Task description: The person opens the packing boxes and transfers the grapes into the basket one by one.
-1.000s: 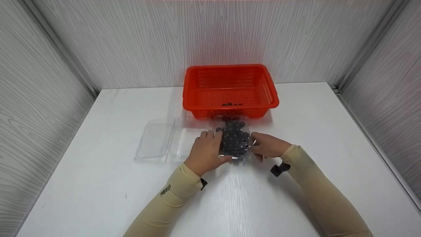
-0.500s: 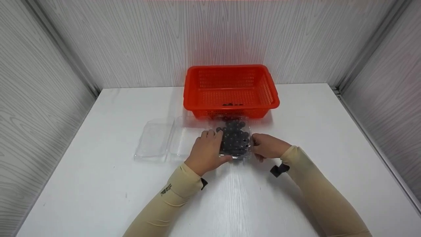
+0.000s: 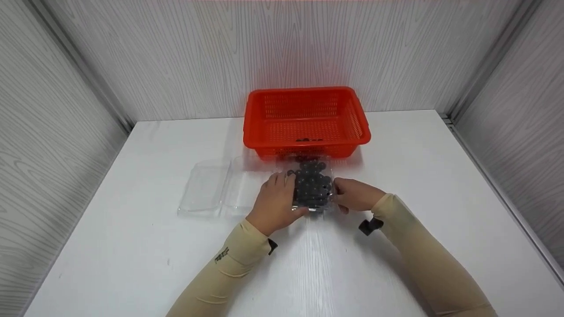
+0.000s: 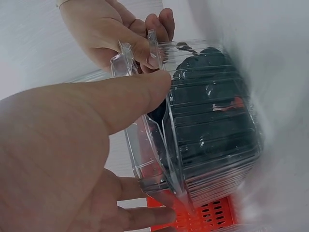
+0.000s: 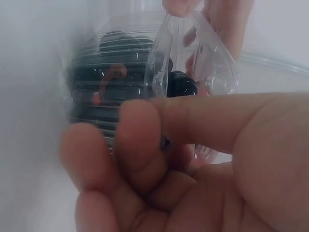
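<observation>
A clear plastic clamshell box (image 4: 219, 176) full of dark, round, grape-like balls (image 3: 313, 180) sits on the white table. My left hand (image 3: 275, 204) grips its left side, fingers over the top and thumb against the near rim. At the right edge my right hand (image 3: 358, 195) pinches the rim between thumb and curled fingers. The right wrist view shows a gap between the lid (image 5: 219, 63) and the base, with a dark ball inside it. The left hand's fingertips are partly hidden behind the box.
Right behind the box stands a red slotted basket (image 3: 361, 141) with several dark balls (image 3: 308, 140) near its front wall. An opened clear plastic clamshell (image 3: 202, 187) lies to the left. White wood-grain panels (image 3: 198, 61) enclose the table's back and sides.
The fingers of my right hand have drawn closer together at the box's right edge. My left hand and the box have stayed in place; the whole head view shifts slightly.
</observation>
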Available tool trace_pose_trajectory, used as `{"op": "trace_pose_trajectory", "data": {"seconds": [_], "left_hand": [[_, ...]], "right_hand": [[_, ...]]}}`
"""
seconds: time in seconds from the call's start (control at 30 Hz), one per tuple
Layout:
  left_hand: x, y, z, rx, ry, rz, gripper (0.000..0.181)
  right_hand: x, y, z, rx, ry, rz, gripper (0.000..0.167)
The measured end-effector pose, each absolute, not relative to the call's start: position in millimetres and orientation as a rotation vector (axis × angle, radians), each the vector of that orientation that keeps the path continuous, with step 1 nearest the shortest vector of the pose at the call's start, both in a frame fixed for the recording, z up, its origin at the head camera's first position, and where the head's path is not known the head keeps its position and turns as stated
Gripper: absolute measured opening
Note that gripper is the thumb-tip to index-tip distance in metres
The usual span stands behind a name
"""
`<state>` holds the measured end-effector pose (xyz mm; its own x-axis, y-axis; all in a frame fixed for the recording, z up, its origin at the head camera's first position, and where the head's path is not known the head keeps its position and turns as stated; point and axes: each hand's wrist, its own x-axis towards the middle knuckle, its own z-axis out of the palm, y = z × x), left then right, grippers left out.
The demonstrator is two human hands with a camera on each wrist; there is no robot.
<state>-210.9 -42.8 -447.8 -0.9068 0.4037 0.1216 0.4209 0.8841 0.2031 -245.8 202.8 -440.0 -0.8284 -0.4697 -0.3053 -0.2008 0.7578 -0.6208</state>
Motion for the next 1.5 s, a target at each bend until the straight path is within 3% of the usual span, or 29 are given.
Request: {"op": "trace_pose_trajectory", "data": {"seconds": [0.77,1.0,1.27,1.5], "left_hand": [[-209.9,-17.7,-426.3,-0.831,-2.966,-0.319,0.091],[-212.6,-3.1,-427.0,-0.929,-2.910,-0.333,0.081],[-214.6,3.7,-434.2,-0.934,-2.913,-0.316,0.087],[-212.7,10.6,-438.7,-0.884,-2.826,-0.219,0.081]], "right_hand": [[-247.7,203.1,-442.5,-0.515,2.479,-0.842,0.006],[-248.4,205.1,-442.2,-0.535,2.462,-0.863,0.007],[-247.9,205.6,-444.4,-0.547,2.459,-0.858,0.008],[-249.0,205.9,-443.6,-0.586,2.472,-0.849,0.009]]}}
